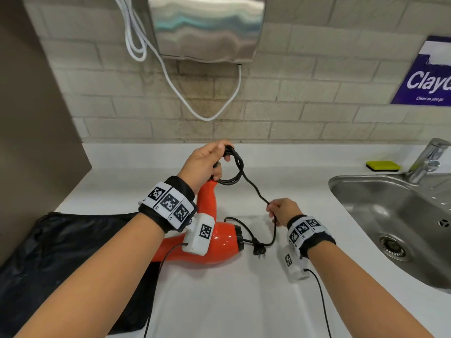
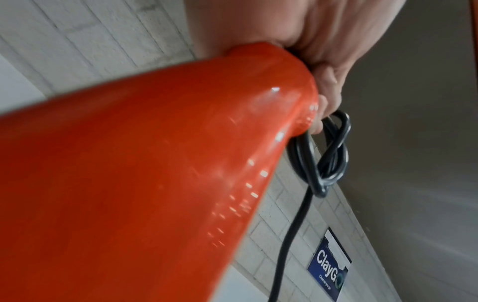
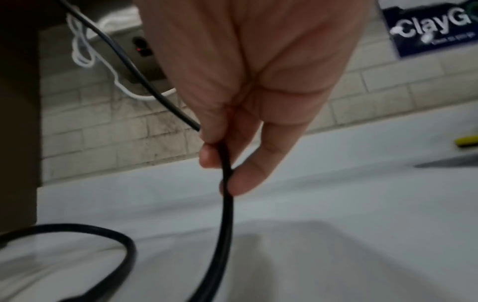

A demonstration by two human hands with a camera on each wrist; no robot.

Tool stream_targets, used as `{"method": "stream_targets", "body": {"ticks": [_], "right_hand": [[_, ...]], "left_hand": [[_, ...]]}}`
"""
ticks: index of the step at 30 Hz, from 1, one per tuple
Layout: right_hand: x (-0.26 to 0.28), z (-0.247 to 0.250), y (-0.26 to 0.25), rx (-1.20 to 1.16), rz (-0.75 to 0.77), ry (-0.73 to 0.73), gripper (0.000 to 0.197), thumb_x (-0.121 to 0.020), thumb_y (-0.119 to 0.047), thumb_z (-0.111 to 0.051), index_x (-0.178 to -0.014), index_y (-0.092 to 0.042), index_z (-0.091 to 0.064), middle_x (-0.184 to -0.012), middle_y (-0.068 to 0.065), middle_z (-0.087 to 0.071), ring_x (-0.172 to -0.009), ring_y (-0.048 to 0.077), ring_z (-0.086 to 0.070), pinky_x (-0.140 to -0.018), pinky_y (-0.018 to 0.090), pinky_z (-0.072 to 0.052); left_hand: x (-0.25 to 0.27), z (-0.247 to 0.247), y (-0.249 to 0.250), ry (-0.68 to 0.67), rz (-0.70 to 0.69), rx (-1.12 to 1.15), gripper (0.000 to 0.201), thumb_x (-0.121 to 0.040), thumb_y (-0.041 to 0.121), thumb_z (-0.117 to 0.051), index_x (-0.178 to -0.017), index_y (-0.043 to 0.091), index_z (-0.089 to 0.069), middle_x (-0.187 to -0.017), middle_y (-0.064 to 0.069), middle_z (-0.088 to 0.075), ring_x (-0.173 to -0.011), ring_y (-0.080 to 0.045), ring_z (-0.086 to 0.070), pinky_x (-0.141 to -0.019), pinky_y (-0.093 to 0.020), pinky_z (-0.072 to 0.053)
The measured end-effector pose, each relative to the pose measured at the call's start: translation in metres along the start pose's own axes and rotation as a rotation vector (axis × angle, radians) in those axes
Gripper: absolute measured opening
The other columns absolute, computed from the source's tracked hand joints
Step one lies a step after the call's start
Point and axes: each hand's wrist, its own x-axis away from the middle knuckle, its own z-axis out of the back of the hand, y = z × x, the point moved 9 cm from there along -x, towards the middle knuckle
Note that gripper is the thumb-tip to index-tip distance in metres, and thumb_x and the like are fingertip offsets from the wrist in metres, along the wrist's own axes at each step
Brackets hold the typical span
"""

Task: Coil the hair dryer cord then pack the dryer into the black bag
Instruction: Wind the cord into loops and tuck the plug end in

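Note:
An orange hair dryer (image 1: 219, 242) lies on the white counter, its handle (image 2: 181, 153) pointing away from me. My left hand (image 1: 207, 162) grips a few loops of the black cord (image 1: 238, 167) at the handle's end; the left wrist view shows these coils (image 2: 328, 155) by the fingers. A free length of cord runs down to my right hand (image 1: 280, 211), which pinches the cord (image 3: 226, 169) between thumb and fingers. Beyond it the cord curves to the plug (image 1: 260, 251) lying beside the dryer's rear. The black bag (image 1: 61, 252) lies flat at the left, partly under my left arm.
A steel sink (image 1: 390, 215) with a tap (image 1: 429, 159) is at the right, a yellow sponge (image 1: 383, 165) behind it. A metal wall unit (image 1: 207, 28) with white cables (image 1: 170, 76) hangs above the counter. A brown panel (image 1: 31, 118) bounds the left.

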Motion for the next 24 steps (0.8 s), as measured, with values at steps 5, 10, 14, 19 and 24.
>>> {"method": "stream_targets", "body": {"ticks": [5,10,14,19,24], "right_hand": [[0.012,0.023,-0.041,0.151,0.199,0.159,0.040,-0.083,0.008,-0.038,-0.111,-0.008,-0.061,-0.113,0.012,-0.061,-0.101,0.025,-0.057,-0.081,0.020,-0.041],[0.073,0.051,-0.123,-0.237,0.690,0.416,0.024,-0.092,-0.008,-0.044,-0.109,-0.012,-0.061,-0.103,0.003,-0.061,-0.083,0.005,-0.054,-0.065,-0.001,-0.038],[0.100,0.055,-0.160,-0.407,0.801,0.378,0.011,-0.088,-0.013,-0.055,-0.085,-0.019,-0.063,-0.086,-0.004,-0.063,-0.078,0.006,-0.057,-0.062,0.008,-0.042],[0.090,0.045,-0.164,-0.445,0.768,0.281,0.033,-0.074,-0.005,-0.071,-0.063,-0.025,-0.048,-0.067,-0.008,-0.053,-0.065,0.003,-0.050,-0.062,0.014,-0.042],[0.080,0.029,-0.153,-0.386,0.752,0.234,0.028,-0.077,0.000,-0.065,-0.081,-0.020,-0.046,-0.078,-0.004,-0.056,-0.073,0.004,-0.058,-0.068,0.014,-0.046]], "left_hand": [[-0.002,-0.009,0.000,0.007,-0.019,-0.093,0.021,-0.097,0.018,-0.041,-0.103,0.012,-0.059,-0.078,-0.001,-0.055,-0.035,-0.003,-0.033,-0.042,-0.015,-0.034],[-0.005,-0.013,0.002,0.029,-0.060,-0.158,0.018,-0.096,0.016,-0.044,-0.098,0.016,-0.062,-0.071,0.001,-0.057,-0.034,-0.003,-0.035,-0.043,-0.016,-0.035],[-0.005,-0.013,0.004,0.041,-0.088,-0.185,0.019,-0.095,0.014,-0.045,-0.104,0.018,-0.062,-0.061,0.006,-0.056,-0.034,-0.004,-0.036,-0.042,-0.016,-0.036],[-0.004,-0.015,0.003,0.015,-0.056,-0.201,0.018,-0.095,0.018,-0.045,-0.102,0.019,-0.062,-0.040,0.011,-0.050,-0.034,-0.003,-0.037,-0.043,-0.013,-0.037],[0.002,-0.032,0.002,-0.135,-0.073,-0.179,0.021,-0.096,0.019,-0.043,-0.098,0.022,-0.063,-0.074,-0.025,-0.049,-0.036,-0.004,-0.034,-0.045,-0.015,-0.037]]}}
